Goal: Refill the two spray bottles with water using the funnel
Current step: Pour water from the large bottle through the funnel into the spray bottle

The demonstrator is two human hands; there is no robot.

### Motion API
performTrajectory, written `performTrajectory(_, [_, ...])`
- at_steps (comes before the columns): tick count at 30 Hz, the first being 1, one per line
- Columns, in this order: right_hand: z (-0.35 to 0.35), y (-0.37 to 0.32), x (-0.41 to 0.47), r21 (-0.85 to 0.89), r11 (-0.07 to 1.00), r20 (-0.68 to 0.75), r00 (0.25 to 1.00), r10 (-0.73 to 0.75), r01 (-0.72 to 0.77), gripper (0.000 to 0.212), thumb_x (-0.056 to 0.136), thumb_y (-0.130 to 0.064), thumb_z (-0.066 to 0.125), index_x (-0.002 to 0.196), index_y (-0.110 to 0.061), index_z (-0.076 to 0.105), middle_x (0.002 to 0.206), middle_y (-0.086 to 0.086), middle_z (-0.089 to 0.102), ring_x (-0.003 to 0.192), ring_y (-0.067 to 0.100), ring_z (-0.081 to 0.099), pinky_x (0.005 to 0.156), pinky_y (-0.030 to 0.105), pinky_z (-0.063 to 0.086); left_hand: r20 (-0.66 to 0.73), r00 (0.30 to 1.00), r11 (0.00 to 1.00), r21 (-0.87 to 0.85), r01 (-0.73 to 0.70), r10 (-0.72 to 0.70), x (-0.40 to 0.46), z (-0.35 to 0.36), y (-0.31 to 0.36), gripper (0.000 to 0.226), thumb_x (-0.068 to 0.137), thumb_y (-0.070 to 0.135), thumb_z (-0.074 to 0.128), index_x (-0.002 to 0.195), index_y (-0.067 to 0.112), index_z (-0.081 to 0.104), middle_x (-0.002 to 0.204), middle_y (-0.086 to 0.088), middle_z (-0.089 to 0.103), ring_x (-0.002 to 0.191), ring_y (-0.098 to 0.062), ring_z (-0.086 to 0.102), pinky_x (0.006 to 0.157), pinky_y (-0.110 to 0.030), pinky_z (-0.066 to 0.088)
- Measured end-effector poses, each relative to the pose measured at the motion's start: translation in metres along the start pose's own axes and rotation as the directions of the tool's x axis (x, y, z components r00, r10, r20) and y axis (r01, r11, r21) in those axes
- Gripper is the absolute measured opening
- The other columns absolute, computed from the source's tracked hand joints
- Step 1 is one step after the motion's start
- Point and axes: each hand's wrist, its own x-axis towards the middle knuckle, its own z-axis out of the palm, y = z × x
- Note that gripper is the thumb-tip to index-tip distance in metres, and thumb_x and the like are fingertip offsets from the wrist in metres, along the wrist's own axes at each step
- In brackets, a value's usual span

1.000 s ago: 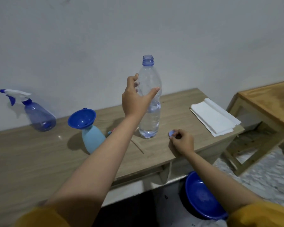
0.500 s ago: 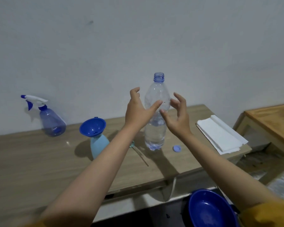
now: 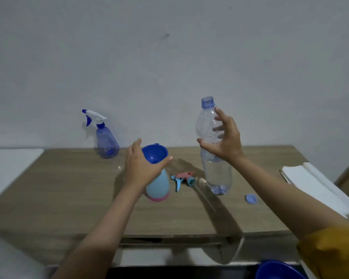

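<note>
Blue funnel point(image 3: 154, 154), two spray bottles point(image 3: 107, 142), one water bottle point(image 3: 214, 150)

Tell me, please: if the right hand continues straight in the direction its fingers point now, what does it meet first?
The right hand is open, fingers pointing left toward the water bottle. It would probably meet the bottle's upper body first; the fingers look almost touching, though depth is unclear.

Both forearms reach up from the lower frame. The left hand point(image 3: 141, 168), at center, is cupped, thumb and fingers spread apart. The right hand point(image 3: 225, 140), right of center and higher, has its fingers splayed and loosely curved.
</note>
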Motion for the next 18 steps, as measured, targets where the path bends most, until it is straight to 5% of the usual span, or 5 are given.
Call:
performTrajectory(5, [0.004, -0.017, 0.015, -0.067, 0.995, 0.156, 0.986, -0.057, 0.068, 0.094, 0.059, -0.041, 0.077, 0.140, -0.029, 0.032, 0.104, 0.010, 0.053, 0.073, 0.003, 0.048, 0.063, 0.006, 0.040, 0.021, 0.999, 0.992, -0.123, 0.033, -0.030, 0.001, 0.006, -0.010, 0.103, 0.062, 0.053, 0.081, 0.141, 0.009, 0.032, 0.139, -0.004, 0.041, 0.125, -0.022, 0.043, 0.095, -0.031, 0.041])
performTrajectory(9, [0.000, -0.042, 0.024, -0.037, 0.996, 0.254, 0.964, -0.073, 0.085, 0.095, 0.055, -0.043, 0.078, 0.140, -0.035, 0.034, 0.101, 0.003, 0.053, 0.070, 0.002, 0.051, 0.061, 0.024, 0.050, -0.027, 0.999, 0.980, -0.195, 0.037, -0.043, 0.009, 0.009, -0.017, 0.072, 0.059, 0.046, 0.085, 0.116, 0.018, 0.052, 0.116, 0.001, 0.055, 0.105, -0.019, 0.054, 0.078, -0.025, 0.041])
performTrajectory(13, [-0.010, -0.071, 0.028, -0.063, 0.997, 0.434, 0.901, -0.003, 0.033, 0.098, 0.052, -0.042, 0.080, 0.138, -0.047, 0.033, 0.098, 0.000, 0.053, 0.066, 0.015, 0.055, 0.064, 0.039, 0.053, -0.021, 0.999, 0.973, -0.228, 0.039, -0.045, 0.013, 0.009, -0.023, 0.071, 0.057, 0.047, 0.086, 0.115, 0.019, 0.056, 0.113, 0.002, 0.059, 0.104, -0.017, 0.054, 0.082, -0.028, 0.046])
performTrajectory(18, [-0.015, -0.097, 0.016, -0.137, 0.990, 0.628, 0.772, 0.103, -0.021, 0.099, 0.051, -0.038, 0.083, 0.136, -0.051, 0.034, 0.093, -0.002, 0.053, 0.068, -0.003, 0.053, 0.064, 0.032, 0.050, 0.024, 0.999, 0.963, -0.269, 0.035, -0.030, 0.015, 0.010, -0.032, 0.070, 0.054, 0.052, 0.085, 0.112, 0.024, 0.058, 0.109, 0.006, 0.063, 0.101, -0.015, 0.058, 0.084, -0.032, 0.051])
